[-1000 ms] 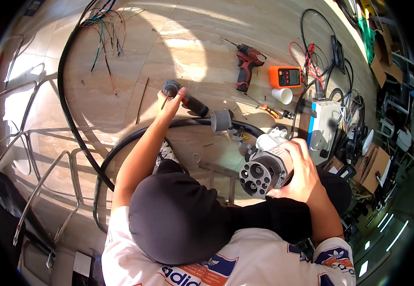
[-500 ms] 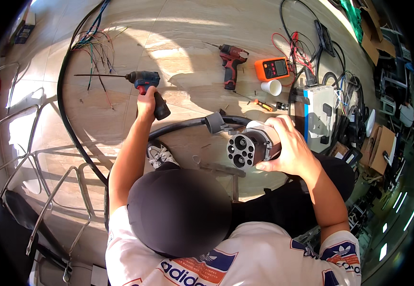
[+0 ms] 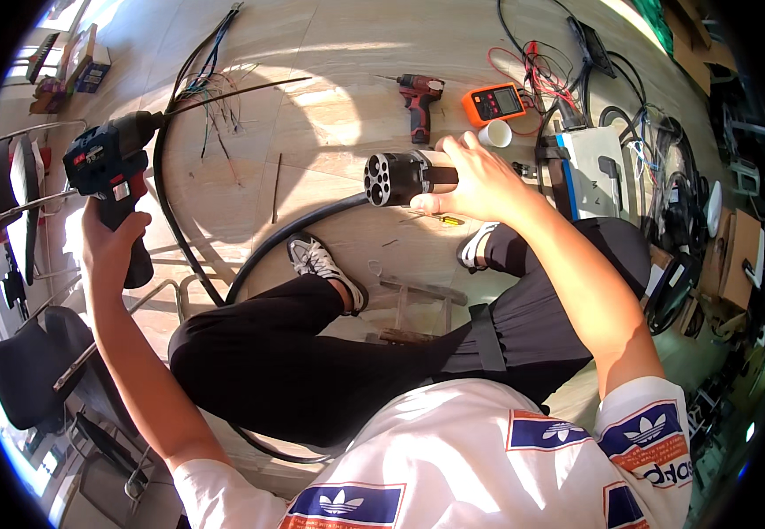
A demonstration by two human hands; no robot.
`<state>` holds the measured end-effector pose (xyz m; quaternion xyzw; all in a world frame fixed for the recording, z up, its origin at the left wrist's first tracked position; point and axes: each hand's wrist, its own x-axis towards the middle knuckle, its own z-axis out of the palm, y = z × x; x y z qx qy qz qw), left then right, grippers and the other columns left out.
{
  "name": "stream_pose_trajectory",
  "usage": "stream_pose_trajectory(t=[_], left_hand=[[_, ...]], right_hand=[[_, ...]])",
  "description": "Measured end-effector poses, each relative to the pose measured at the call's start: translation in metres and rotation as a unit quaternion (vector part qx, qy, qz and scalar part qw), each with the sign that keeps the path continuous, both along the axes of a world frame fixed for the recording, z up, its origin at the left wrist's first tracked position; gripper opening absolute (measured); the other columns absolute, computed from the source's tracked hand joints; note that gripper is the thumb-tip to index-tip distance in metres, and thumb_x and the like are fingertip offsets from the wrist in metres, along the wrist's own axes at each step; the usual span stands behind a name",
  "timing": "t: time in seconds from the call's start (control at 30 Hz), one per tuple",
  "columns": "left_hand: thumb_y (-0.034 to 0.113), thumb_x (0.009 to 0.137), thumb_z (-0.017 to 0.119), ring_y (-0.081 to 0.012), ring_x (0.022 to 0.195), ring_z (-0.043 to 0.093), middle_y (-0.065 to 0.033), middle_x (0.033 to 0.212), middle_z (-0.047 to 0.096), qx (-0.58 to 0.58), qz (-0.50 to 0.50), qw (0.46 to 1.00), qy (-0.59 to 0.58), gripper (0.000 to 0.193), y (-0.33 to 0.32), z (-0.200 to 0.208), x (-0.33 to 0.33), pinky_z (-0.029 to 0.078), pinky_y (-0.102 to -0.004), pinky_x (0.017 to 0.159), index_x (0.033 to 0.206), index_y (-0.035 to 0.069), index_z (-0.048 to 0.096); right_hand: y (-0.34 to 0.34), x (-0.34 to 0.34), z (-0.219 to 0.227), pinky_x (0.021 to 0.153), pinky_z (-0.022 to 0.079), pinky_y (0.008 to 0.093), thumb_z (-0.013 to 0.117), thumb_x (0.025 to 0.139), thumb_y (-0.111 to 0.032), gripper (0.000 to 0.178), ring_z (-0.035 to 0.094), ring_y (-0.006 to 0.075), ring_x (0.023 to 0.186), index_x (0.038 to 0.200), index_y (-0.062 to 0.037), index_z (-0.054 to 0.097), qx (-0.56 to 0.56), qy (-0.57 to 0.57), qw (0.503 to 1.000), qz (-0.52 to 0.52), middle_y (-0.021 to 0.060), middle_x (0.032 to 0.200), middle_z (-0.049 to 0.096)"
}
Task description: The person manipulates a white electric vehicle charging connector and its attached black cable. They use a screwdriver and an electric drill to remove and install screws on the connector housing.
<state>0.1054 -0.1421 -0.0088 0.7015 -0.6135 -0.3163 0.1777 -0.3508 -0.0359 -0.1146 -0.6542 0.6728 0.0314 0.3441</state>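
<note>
My left hand [image 3: 111, 236] is wrapped round the grip of a dark blue cordless drill [image 3: 99, 160], raised at the left. From the chuck a long thin drill bit [image 3: 241, 90] points right and slightly away. In front of my body, my right hand [image 3: 481, 182] grips a thick black charging connector [image 3: 411, 179] by its rear. The connector's round face, with several holes, is turned left. A heavy black cable [image 3: 290, 225] curves along the floor to it; their joint is hidden. Just beyond the right hand stands a white cup [image 3: 495, 135].
Beyond lie a red-and-black cordless driver [image 3: 419, 108], an orange multimeter [image 3: 498, 103] and a tangle of thin wires [image 3: 215, 93]. A yellow-handled screwdriver [image 3: 449, 219] is below the right hand. A grey case [image 3: 596, 172] stands right; chairs [image 3: 25, 357] stand left.
The drill has moved left and come closer, its bit swinging from pointing left to pointing right. The connector has moved up and left, its face turning left. My legs show more now.
</note>
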Motion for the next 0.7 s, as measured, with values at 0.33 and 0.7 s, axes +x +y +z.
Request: stream_pose_trajectory(t=[0.33,0.7], left_hand=[[-0.004,0.071,0.076,-0.0097,0.078,0.064,-0.0065,0.094,0.068,-0.012,0.025,0.996,0.080,0.041,0.124,0.017,-0.036,0.052,-0.0234,0.072,0.110,-0.001,0.061],[-0.003,0.072,0.075,-0.0095,0.081,0.065,-0.0057,0.094,0.069,-0.001,0.025,0.998,0.056,0.044,0.111,-0.007,-0.010,0.052,-0.0228,0.074,0.114,-0.001,0.061]], right_hand=[[0.027,0.011,0.008,0.090,0.051,0.0496,0.081,0.067,-0.070,0.102,0.063,0.0407,0.105,0.136,-0.0007,0.050,-0.018,-0.011,1.000,0.012,0.0233,0.117,0.054],[0.028,0.012,0.000,0.083,0.053,0.0484,0.092,0.063,-0.053,0.084,0.064,0.0383,0.100,0.120,-0.0094,0.050,-0.049,-0.008,0.999,-0.006,0.0164,0.111,0.054]])
